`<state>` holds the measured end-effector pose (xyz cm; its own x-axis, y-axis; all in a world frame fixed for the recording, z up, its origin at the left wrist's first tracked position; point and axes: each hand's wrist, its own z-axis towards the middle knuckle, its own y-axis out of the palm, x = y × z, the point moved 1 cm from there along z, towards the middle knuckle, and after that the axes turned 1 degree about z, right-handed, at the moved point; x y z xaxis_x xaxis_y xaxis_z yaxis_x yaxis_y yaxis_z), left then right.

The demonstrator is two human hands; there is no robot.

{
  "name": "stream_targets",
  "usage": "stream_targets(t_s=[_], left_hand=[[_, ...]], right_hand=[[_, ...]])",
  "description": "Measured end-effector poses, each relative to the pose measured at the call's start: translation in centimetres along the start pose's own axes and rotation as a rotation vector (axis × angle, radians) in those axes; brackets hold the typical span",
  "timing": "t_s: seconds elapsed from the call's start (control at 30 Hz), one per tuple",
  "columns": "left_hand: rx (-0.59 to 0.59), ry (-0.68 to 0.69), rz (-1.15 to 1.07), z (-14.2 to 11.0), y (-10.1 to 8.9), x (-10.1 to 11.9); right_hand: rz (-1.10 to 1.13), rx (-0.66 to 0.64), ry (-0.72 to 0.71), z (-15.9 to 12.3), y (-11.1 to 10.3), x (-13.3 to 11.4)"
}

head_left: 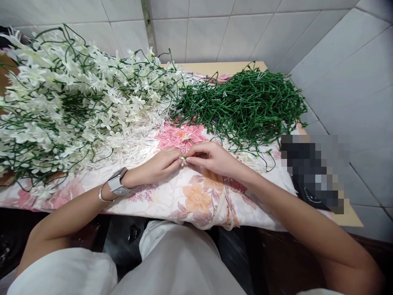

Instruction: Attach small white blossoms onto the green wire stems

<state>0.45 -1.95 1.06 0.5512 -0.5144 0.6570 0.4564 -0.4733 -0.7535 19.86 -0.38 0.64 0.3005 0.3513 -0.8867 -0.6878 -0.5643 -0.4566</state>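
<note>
Both hands meet over the middle of a flower-patterned cloth (172, 196). Between their fingertips is a small white artificial flower (184, 160) with a bit of green at its top. My left hand (161, 164) pinches it from the left side, fingers closed. From the right, my right hand (211, 155) pinches the same flower with thumb and forefinger. Left of the hands spreads a large heap of white artificial flowers (101, 98) on green stems. Beyond my right hand lies a pile of bare green plastic stems (245, 102).
Loose white strands (135, 141) lie along the near side of the flower heap. A dark object, partly blurred out (307, 172), rests at the table's right end. White tiled walls (208, 32) rise behind the table and on the right.
</note>
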Motion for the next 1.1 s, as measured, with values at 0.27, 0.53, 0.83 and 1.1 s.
stream_targets(t_s=[0.27,0.53,0.83,1.1], left_hand=[[-0.019,0.08,0.061,0.1,-0.2,-0.6],[-0.054,0.139,0.187,0.3,0.3,-1.1],[0.019,0.151,0.239,0.2,0.9,-1.1],[0.031,0.122,0.244,0.2,1.2,-1.0]], right_hand=[[-0.188,-0.005,-0.101,0.0,0.0,-0.1],[-0.456,0.03,-0.305,-0.2,1.0,0.8],[-0.43,0.135,-0.37,-0.1,1.9,1.6],[-0.366,0.092,-0.359,0.0,1.8,1.4]])
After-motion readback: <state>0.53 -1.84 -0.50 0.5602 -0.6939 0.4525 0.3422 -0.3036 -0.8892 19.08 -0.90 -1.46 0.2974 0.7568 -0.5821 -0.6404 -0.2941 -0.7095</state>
